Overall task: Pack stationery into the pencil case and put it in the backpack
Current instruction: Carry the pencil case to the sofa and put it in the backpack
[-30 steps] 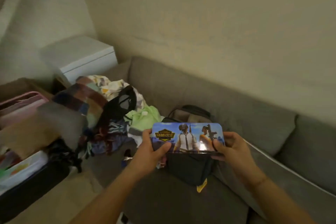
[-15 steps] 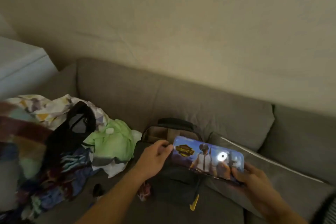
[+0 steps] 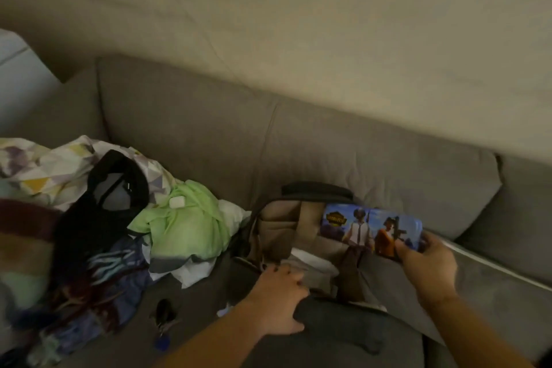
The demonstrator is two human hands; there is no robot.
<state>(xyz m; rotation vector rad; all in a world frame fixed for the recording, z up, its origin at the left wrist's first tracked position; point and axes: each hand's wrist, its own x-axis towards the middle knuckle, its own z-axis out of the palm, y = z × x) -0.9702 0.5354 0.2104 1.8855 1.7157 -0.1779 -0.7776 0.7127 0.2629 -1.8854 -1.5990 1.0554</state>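
Backpack (image 3: pixel 286 224) on sofa (image 3: pixel 185 128), clothes pile (image 3: pixel 125 233) to its left.

Two bare forearms entered from the bottom of the frame, sleeveless as far as the lower edge showed. The left hand (image 3: pixel 279 299), at lower centre, carried no ring, watch or band that could be made out. The right hand (image 3: pixel 430 267), at lower right, was likewise unadorned, its wrist plain in dim light.

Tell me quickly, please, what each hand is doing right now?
Left hand: grips the open grey-and-tan fabric backpack at its front edge.
Right hand: holds the blue printed rectangular pencil case.
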